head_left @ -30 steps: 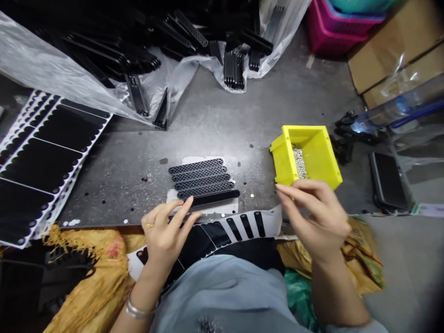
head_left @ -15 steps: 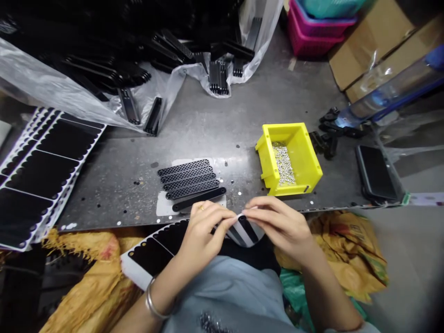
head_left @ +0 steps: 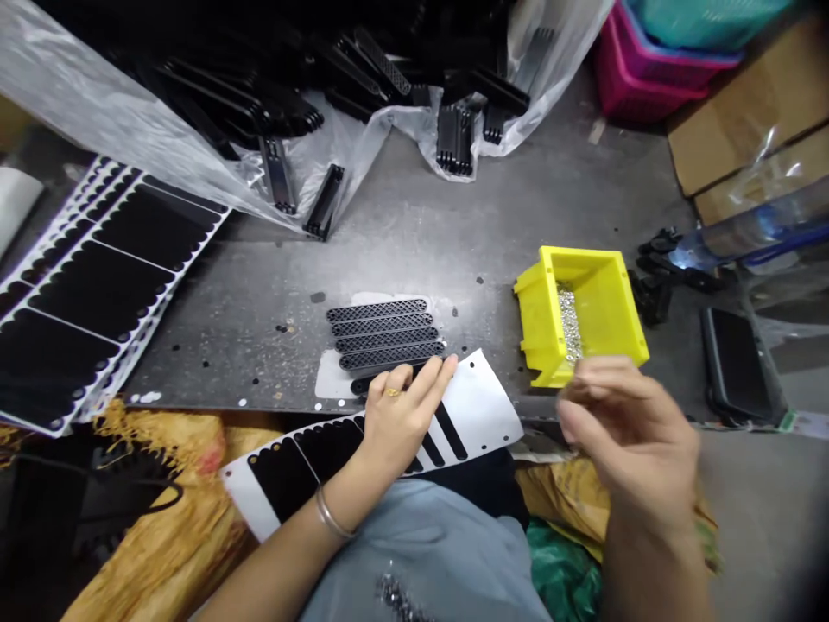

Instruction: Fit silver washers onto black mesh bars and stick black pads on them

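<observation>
My left hand (head_left: 407,404) lies with fingers stretched out over a plain black bar (head_left: 366,383) and the upper edge of a white sticker sheet (head_left: 487,399) with black strips. It looks open, though what is under the fingertips is hidden. My right hand (head_left: 631,428) is raised in front of the yellow bin (head_left: 612,324), its fingers curled and blurred; whether it holds anything cannot be made out. Small shiny metal parts (head_left: 568,320) lie in the bin. Several black lattice bars (head_left: 385,333) lie side by side beyond my left hand.
A stack of black sticker sheets (head_left: 123,285) lies at the left. Black plastic parts spill from a clear plastic bag (head_left: 369,147) at the back. To the right are a phone (head_left: 738,363), black clips (head_left: 661,259), pink baskets (head_left: 638,78) and a cardboard box (head_left: 731,147).
My hands have parted. The right has moved away from the sheet toward the yellow bin. The left now rests flatter, and the sheet's right end lies spread out. The view has shifted.
</observation>
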Demonstrator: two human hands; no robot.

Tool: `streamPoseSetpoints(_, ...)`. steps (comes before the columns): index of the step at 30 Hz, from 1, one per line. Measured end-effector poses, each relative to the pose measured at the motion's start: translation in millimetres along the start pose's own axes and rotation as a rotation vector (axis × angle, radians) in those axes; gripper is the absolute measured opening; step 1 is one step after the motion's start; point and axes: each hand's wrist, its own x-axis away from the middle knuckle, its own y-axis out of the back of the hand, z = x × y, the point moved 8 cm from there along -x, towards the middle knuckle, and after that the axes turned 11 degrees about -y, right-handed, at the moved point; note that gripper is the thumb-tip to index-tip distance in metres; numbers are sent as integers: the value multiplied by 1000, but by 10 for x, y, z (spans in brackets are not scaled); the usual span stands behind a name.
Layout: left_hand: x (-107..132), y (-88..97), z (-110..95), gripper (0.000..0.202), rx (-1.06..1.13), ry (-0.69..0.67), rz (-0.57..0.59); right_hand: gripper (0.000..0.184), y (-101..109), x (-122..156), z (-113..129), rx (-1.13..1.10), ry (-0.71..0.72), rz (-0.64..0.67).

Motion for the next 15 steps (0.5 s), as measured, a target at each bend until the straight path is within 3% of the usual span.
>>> streamPoseSetpoints(2,-9,83,-9,40,48,-37,17,47,-346,-91,131,231,119,20)
streamPoseSetpoints(4,44,259,62,33,155,-21,-12,54,-795,-162,230,335,267,124)
streamPoseSetpoints(6,172,483,295,22,217,118,-95,42,-1238,-205,280,374,402,257)
streamPoseSetpoints(9,463,717,810,9,186,451,-185,18,-1746,-234,281,420,534,422)
streamPoseSetpoints(12,617,669,1152,13,263,612,-131,16,-1993,-262,266,456,573,486)
streamPoseSetpoints(15,614,540,1260,16,374,635,-86,17,-2053,-285,265,475,567,519)
